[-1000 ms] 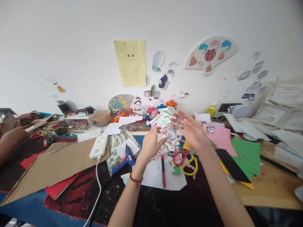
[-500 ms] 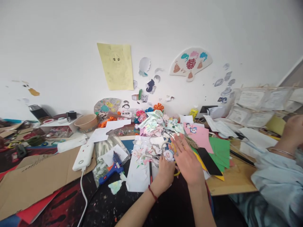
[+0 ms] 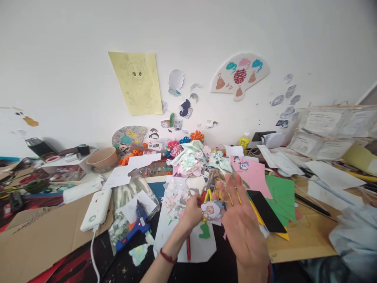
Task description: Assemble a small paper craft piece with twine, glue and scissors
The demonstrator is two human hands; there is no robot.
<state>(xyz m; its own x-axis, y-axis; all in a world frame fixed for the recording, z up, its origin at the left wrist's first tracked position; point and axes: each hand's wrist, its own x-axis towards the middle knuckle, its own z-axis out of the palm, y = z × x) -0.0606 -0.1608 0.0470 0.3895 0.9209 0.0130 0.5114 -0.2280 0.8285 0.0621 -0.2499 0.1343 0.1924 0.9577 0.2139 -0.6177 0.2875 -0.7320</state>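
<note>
My left hand (image 3: pixel 193 214), with a dark red cord at the wrist, is closed on a paper cutout (image 3: pixel 212 210) of a white-faced cartoon figure. Beside it my right hand (image 3: pixel 244 220) is held up with its fingers outstretched and nothing in it. Yellow and red handles (image 3: pixel 208 193) show just behind the cutout, partly covered by the hands. Under my left hand lies a white sheet (image 3: pixel 169 243) bearing paper scraps (image 3: pixel 173 200), a red pen (image 3: pixel 189 248) and a small green piece (image 3: pixel 204 231).
A blue glue gun (image 3: pixel 135 230) and a white power bank (image 3: pixel 96 209) with its cable lie to the left, by cardboard (image 3: pixel 53 239). On the right are pink paper (image 3: pixel 255 179), green paper (image 3: pixel 279 196) and a black phone (image 3: pixel 266 210). Another person's sleeve (image 3: pixel 350 232) shows at far right.
My left hand has moved left with the cutout, uncovering the green piece. My right hand has come nearer, fingers still spread. The other person's hand has left view, and the view has shifted slightly.
</note>
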